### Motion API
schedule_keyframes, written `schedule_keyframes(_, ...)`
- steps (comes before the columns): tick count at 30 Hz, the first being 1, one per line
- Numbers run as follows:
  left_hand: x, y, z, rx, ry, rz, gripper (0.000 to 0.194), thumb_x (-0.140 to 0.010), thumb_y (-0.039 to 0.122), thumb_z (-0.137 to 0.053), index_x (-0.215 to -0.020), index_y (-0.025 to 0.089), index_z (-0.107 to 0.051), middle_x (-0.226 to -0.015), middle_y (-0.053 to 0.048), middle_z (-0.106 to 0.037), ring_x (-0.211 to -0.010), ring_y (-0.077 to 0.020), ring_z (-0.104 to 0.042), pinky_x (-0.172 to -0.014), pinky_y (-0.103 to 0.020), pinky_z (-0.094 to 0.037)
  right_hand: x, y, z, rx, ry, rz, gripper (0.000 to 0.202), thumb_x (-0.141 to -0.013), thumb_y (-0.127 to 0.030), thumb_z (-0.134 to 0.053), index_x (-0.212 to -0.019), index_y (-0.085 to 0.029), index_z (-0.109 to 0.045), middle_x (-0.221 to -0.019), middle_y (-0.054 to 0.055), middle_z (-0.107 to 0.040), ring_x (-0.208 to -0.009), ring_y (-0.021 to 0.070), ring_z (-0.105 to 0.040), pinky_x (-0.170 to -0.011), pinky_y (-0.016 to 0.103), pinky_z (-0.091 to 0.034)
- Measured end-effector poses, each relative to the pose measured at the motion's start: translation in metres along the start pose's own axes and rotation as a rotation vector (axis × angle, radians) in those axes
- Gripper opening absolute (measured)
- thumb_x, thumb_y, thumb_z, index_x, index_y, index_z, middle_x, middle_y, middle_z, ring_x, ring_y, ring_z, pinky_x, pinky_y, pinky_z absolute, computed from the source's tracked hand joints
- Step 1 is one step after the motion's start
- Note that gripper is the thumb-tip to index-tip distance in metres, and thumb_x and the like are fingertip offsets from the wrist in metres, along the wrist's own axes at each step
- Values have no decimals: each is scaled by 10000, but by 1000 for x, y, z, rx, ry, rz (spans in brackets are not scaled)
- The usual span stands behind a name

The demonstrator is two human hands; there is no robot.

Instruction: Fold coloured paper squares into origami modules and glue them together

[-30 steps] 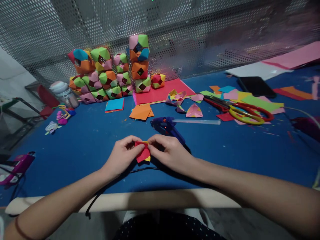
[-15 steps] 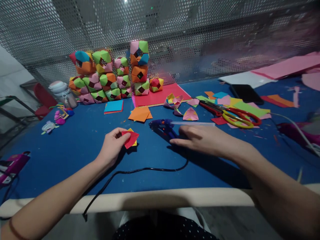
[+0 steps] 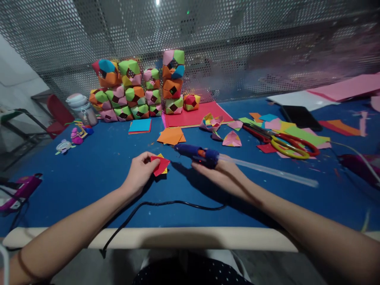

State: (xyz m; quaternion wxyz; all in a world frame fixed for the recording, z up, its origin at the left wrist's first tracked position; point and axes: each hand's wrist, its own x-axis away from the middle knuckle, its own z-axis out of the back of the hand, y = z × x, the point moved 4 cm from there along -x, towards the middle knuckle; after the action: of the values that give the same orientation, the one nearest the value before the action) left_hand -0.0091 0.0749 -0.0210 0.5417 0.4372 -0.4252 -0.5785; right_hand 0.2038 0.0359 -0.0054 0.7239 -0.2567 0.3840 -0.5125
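Observation:
Between thumb and fingers, my left hand (image 3: 139,172) pinches a folded red paper piece (image 3: 159,165) with a yellow paper piece (image 3: 164,169) showing behind it. My right hand (image 3: 218,172) is closed around a blue hot glue gun (image 3: 197,154), held just above the table with its nozzle pointing left, toward the papers. A long clear glue stick (image 3: 273,173) sticks out of the gun's back end. Its black cord (image 3: 175,202) runs over the tabletop and the front edge. Orange paper squares (image 3: 171,135) lie just beyond the nozzle.
Stacked folded-paper balls (image 3: 130,95) stand at the back left beside a lidded jar (image 3: 80,109). Blue paper squares (image 3: 139,126) lie before them. Scissors (image 3: 285,143) rest on paper scraps at the right, near a black phone (image 3: 300,117). A small keychain toy (image 3: 63,146) lies left.
My right hand has closed on the glue gun and lifted it off the table, tilting it so the glue stick swings down to the right. My left hand keeps its pinch on the papers.

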Motion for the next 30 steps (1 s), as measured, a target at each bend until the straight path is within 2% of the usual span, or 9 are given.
schedule_keyframes(3, 1, 1, -2, -4, -5, 6, 92, -655, 243, -624, -690, 163, -596, -637, -1, -618, -563, -116, -534, -515, -222, -383, 7, -10, -4, 66, 1, 24, 269, -796, -440, -529, -748, -176, -543, -641, 1, -556, -541, 115, -469, -507, 233, -369)
schedule_keyframes(6, 4, 5, -5, -19, -32, -4, 69, -660, 226, -608, -677, 162, -590, -607, 5, -605, -546, -115, -525, -506, -224, -381, 10, -13, -11, 118, -9, 139, 236, -813, -408, -524, -722, -191, -521, -647, 1, -565, -546, 113, -485, -529, 233, -378)
schedule_keyframes(11, 8, 10, -7, -69, -62, -55, 49, -685, 208, -578, -696, 162, -590, -598, 14, -587, -541, -103, -503, -499, -213, -374, 12, -7, -16, 188, -41, 237, 184, -844, -367, -483, -795, -194, -521, -695, 15, -583, -597, 129, -517, -556, 238, -382)
schedule_keyframes(15, 10, 10, -7, -89, -65, -60, 46, -687, 199, -566, -695, 159, -587, -599, 16, -583, -544, -99, -499, -499, -206, -374, 14, -7, -15, 213, -116, 304, 170, -860, -335, -455, -817, -182, -517, -737, 27, -587, -624, 127, -525, -563, 232, -376)
schedule_keyframes(18, 10, 9, -8, -107, -76, -62, 54, -694, 201, -555, -709, 157, -583, -596, 18, -579, -541, -97, -494, -493, -201, -376, 15, -6, -15, 237, -111, 351, 162, -857, -331, -459, -836, -179, -512, -742, 27, -583, -607, 117, -513, -539, 221, -360)
schedule_keyframes(30, 9, 9, -7, -200, -72, -105, 71, -697, 196, -533, -708, 147, -584, -599, 14, -568, -539, -91, -489, -488, -198, -367, 16, -11, -15, 279, -137, 305, 158, -855, -320, -447, -829, -174, -500, -719, 31, -581, -577, 119, -496, -518, 227, -354)
